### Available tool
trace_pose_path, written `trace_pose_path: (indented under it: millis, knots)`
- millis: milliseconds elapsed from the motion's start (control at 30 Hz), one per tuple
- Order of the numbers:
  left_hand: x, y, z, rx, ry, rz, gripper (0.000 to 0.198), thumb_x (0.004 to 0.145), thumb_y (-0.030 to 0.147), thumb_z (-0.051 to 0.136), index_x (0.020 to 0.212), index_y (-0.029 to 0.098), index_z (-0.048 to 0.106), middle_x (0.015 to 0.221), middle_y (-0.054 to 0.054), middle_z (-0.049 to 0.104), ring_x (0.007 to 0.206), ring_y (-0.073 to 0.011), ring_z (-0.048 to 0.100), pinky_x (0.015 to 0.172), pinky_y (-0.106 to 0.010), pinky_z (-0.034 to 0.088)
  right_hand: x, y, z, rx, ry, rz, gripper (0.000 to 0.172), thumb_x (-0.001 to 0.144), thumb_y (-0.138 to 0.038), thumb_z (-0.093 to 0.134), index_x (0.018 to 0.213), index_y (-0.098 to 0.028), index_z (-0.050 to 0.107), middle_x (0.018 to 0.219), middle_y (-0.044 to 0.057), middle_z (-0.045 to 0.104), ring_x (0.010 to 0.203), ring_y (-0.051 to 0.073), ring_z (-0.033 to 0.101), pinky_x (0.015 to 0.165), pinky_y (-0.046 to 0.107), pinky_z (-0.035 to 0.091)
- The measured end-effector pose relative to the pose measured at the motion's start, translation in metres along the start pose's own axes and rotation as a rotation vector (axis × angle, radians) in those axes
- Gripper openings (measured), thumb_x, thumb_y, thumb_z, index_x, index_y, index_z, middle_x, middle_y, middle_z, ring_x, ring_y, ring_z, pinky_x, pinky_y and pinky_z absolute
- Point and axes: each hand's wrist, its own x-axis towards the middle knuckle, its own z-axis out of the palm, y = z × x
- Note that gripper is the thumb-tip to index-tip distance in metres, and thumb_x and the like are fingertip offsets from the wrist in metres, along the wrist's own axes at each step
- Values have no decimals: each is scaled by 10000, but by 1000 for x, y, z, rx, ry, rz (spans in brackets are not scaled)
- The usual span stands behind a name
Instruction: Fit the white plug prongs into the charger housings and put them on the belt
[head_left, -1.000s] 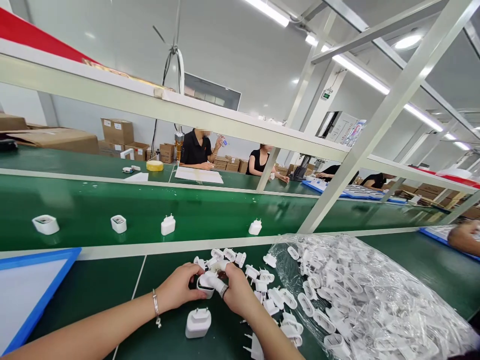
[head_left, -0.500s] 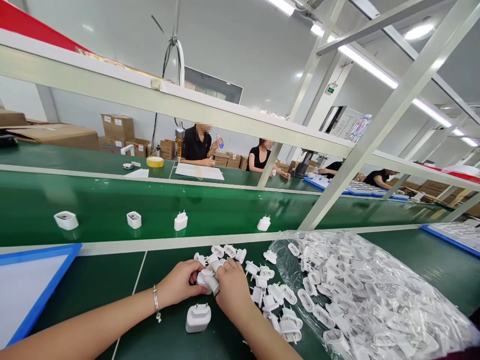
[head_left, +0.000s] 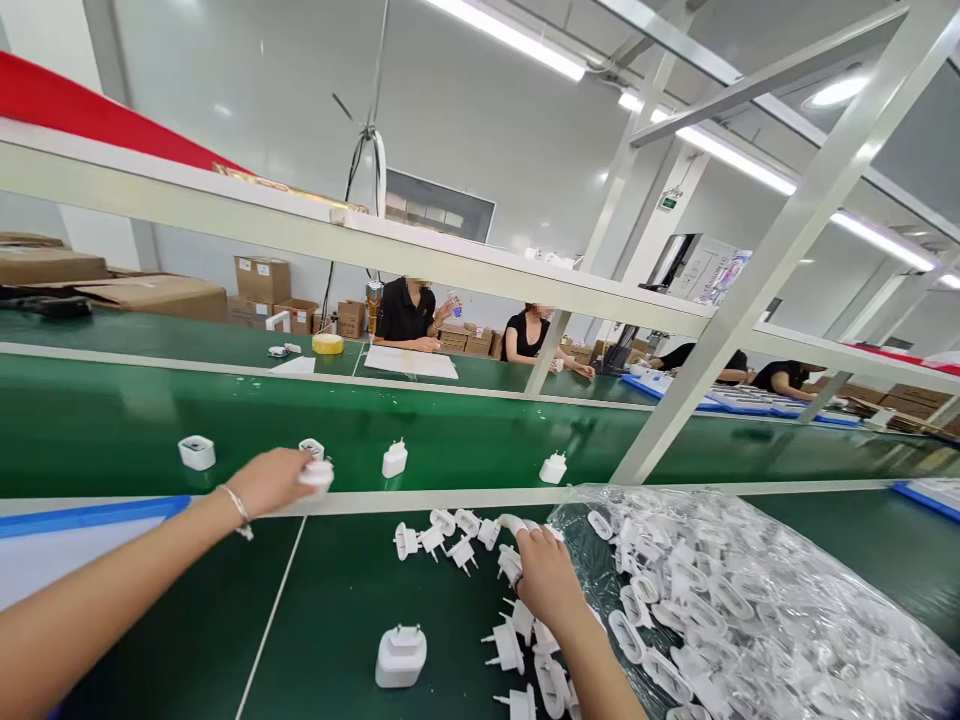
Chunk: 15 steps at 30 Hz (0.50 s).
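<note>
My left hand (head_left: pixel 271 480) is closed on a white plug charger (head_left: pixel 319 474), held over the near edge of the green conveyor belt (head_left: pixel 465 430). Just behind it a similar white charger body (head_left: pixel 309 447) rests on the belt, partly covered. My right hand (head_left: pixel 551 575) bends over loose white plug covers (head_left: pixel 507 648), some with two pins. Its fingertips look white, and what they grip is hidden. One white charger (head_left: pixel 401 657) stands upright, pins up, on the green table (head_left: pixel 337 600) between my arms.
A clear plastic bag (head_left: pixel 750 600) of white plug covers lies at the right. More chargers (head_left: pixel 553 467) sit on the belt. A blue-edged white board (head_left: pixel 90 525) is at the left. A slanted metal post (head_left: pixel 780 230) and rail cross above; people work beyond the belt.
My hands have separated. The left has moved up and left to the belt with a charger; the right has moved right onto the loose covers. The view has shifted slightly.
</note>
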Motion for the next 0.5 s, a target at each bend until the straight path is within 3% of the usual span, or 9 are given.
trace_pose_path:
  millis: [133,267,333,400,500]
  knots:
    - [22,-57,-8,81,14,-170,316,772,265,535,1006,79,636,989,-174,685,906,-328,640,752,-328,468,8,11,9,74,-36,26,447,636,95,467,979,-127,646,998,134,641,1037,290,581,960,373,368]
    - [36,-67,1,123,103,-219,516,817,358,567,1197,10,550,1176,-218,616,1105,-405,544,892,-415,443,12,11,8,246,7,39,563,681,66,434,1173,-160,588,1046,104,630,936,217,605,863,295,429]
    - [45,-56,7,124,186,-138,626,835,413,549,1326,36,458,1355,-228,488,1253,-435,405,985,-491,371,10,6,7,628,41,-10,423,785,-49,456,1161,-186,593,1022,78,633,930,202,595,848,286,445]
    - [57,-40,14,108,219,-7,600,824,351,547,1372,132,440,1435,-165,425,1321,-396,331,1038,-512,312,6,-3,7,1173,47,-33,251,851,-247,511,1068,-194,625,952,63,636,898,207,582,813,296,463]
    - [73,-17,25,84,169,111,481,728,178,581,1206,224,605,1324,-87,556,1303,-341,368,1046,-490,297,0,-18,6,1747,-68,58,315,790,-458,642,962,-194,641,898,54,624,816,194,564,717,283,470]
